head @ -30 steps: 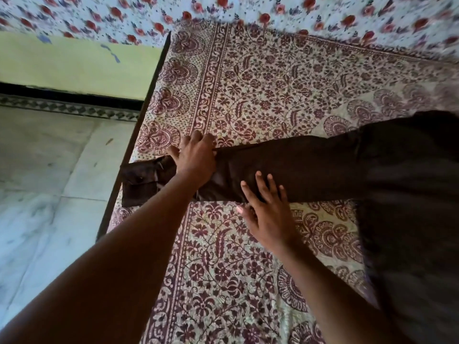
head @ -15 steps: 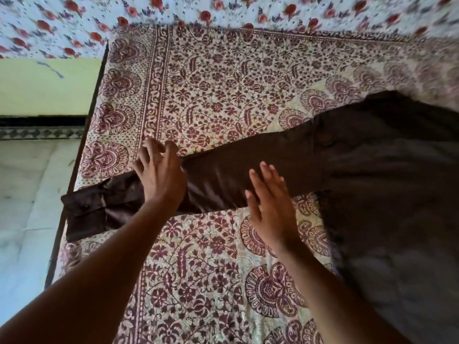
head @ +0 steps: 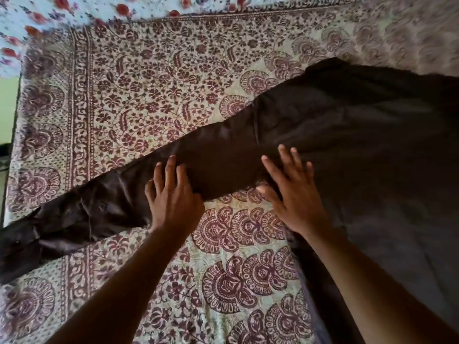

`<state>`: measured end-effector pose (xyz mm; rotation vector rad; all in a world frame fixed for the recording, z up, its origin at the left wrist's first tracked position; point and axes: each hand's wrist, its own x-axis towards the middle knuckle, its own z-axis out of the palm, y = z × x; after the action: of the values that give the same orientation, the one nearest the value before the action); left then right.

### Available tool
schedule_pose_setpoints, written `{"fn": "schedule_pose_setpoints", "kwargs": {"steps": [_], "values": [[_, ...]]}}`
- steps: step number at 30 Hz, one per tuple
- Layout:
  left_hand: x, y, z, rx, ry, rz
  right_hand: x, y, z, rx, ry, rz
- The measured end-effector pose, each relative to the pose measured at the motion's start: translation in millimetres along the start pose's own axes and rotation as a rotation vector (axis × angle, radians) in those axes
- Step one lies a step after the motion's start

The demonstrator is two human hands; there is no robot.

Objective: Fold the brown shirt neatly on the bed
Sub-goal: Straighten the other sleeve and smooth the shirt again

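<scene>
Two hands lie flat on the brown shirt (head: 335, 135), which is spread over the patterned bed cover (head: 149, 83): its body fills the right of the view and one long sleeve (head: 119, 204) runs down to the left, the cuff (head: 19, 247) reaching the bed's edge. Your left hand (head: 173, 202) rests with straight, spread fingers on the middle of the sleeve; your right hand (head: 293, 194) presses, equally open, where the sleeve joins the body. Neither hand grips anything.

The cloth shows a faint sheen and soft shallow creases, so expect it to be light, limp and probably a little slippery; it will likely slide over the cover and sag wherever it is unsupported. Take hold by pinching firmer parts: the cuff, the shoulder seam (head: 255, 120), or the hem edges. Keep one palm pressed at the fold line while the other carries the sleeve across the body.
</scene>
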<state>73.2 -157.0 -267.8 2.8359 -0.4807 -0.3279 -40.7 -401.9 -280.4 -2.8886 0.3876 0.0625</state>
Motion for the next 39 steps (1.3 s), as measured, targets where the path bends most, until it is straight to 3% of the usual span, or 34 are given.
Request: {"fn": "schedule_pose_setpoints", "kwargs": {"steps": [3, 5, 6, 10, 13, 16, 18, 20, 23, 27, 30, 35, 39], "values": [[7.7, 56.8, 5.0, -0.134, 0.048, 0.297, -11.1, 25.7, 6.4, -0.025, -0.002, 0.368], [17.0, 92.2, 16.6, -0.196, -0.026, 0.512, -25.7, 25.3, 17.8, -0.094, -0.058, 0.278], [21.0, 110.3, 22.9, -0.216, -0.083, 0.536, -37.9, 22.3, 21.5, -0.120, -0.065, 0.171], [26.7, 155.0, 42.6, -0.181, -0.212, 0.266, -110.9, 6.4, 25.3, -0.007, -0.084, -0.154], [18.0, 156.0, 60.5, -0.028, -0.205, 0.299, -147.5, 19.1, 13.8, 0.112, -0.062, -0.251], [6.7, 142.6, 70.0, 0.078, -0.113, 0.398, -129.7, 55.8, 0.6, 0.089, 0.098, 0.018], [-2.4, 139.6, 67.7, 0.131, -0.041, 0.432, -112.0, 84.1, -4.5, -0.008, 0.080, 0.298], [-18.6, 138.6, 63.7, 0.184, -0.006, 0.515, -115.8, 92.3, 0.0, -0.066, -0.009, 0.413], [-52.7, 139.3, 65.0, 0.192, -0.117, 0.618, -164.6, 69.6, 9.8, -0.088, -0.094, 0.263], [-93.5, 142.5, 77.4, 0.152, -0.223, 0.576, -249.9, 29.7, 19.8, -0.005, -0.167, 0.002], [-129.2, 147.5, 90.4, 0.124, -0.208, 0.558, -287.3, 23.5, 21.5, 0.063, -0.158, -0.118], [-193.5, 148.8, 105.6, 0.082, -0.101, 0.459, -290.8, 68.9, 11.8, -0.034, -0.113, 0.224], [-260.5, 158.8, 109.1, -0.227, -0.009, 0.285, -325.5, 69.2, 16.5, -0.070, -0.177, 0.106]]}}
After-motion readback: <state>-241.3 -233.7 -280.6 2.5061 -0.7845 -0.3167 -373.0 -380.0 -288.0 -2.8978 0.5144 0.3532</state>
